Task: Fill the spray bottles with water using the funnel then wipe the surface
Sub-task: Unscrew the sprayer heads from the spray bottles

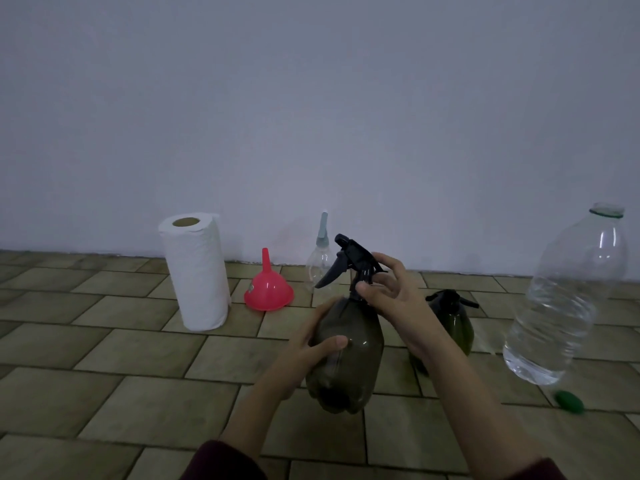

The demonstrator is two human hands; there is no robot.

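Observation:
A dark olive spray bottle [349, 355] with a black trigger head [346, 258] is held above the tiled floor at the centre. My left hand [311, 344] wraps its body from the left. My right hand [384, 289] pinches the black collar at its neck. A second dark spray bottle [453, 323] stands on the floor behind my right forearm, partly hidden. A small clear bottle with a pale nozzle [320, 261] stands by the wall. A red funnel [268, 289] rests upside down, wide end on the floor. A large clear water bottle [568, 299], uncapped, stands at the right.
A white paper towel roll [195, 271] stands upright to the left of the funnel. A green cap [569, 402] lies on the floor in front of the water bottle. A plain wall [311, 116] closes off the tiled floor [121, 358] just behind the objects.

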